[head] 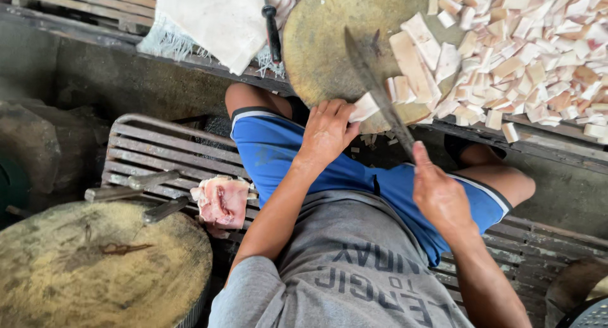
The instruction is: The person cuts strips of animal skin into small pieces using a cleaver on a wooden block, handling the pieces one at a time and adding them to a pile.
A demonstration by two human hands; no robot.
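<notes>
Head view showed the right hand (441,198) gripping a long cleaver (379,94), fingers wrapped around its handle. The blade's long axis ran diagonally, tip pointing up-left across the round chopping block (323,49). The left hand (327,130) pinched a pale meat piece (365,106) at the block's near edge, touching the blade.

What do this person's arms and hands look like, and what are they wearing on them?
Both hands are bare: no gloves, rings or watch show on the left hand or the right hand. The forearms are uncovered too. Short grey sleeves of a T-shirt with dark lettering end above the elbow.
</notes>
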